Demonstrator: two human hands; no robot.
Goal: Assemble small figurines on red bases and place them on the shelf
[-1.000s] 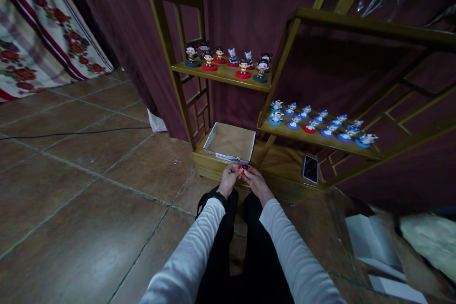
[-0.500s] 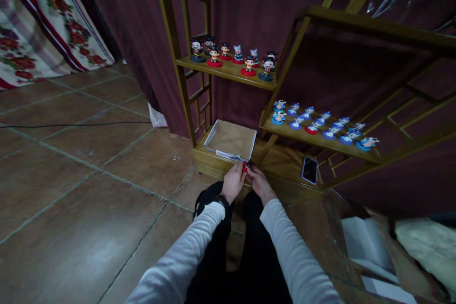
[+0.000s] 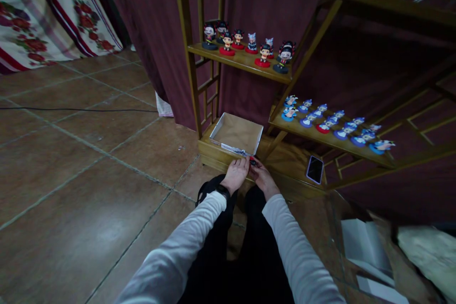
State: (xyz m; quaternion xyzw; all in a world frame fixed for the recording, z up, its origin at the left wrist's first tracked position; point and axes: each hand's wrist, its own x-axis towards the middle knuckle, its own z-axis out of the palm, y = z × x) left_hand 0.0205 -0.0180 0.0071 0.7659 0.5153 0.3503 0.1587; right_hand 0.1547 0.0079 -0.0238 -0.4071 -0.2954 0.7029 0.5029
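Observation:
Between my two hands is a small figurine with black and red parts, mostly covered by my fingers. My left hand, with a dark watch at the wrist, grips it from the left. From the right, my right hand closes its fingers on the same figurine. Just beyond my hands lies a shallow open cardboard box on the shelf's bottom board. Several red- and black-based figurines stand on the upper left shelf. Several blue and purple ones fill the lower right shelf.
A wooden display shelf stands before a maroon curtain. A phone lies on the bottom board at right. White box pieces and a pale bag are on the floor at right. A black cable crosses the tiles at left.
The view has shifted, so the shelf sits farther right in the picture. The figurine has been turned in my hands, and less of it shows now.

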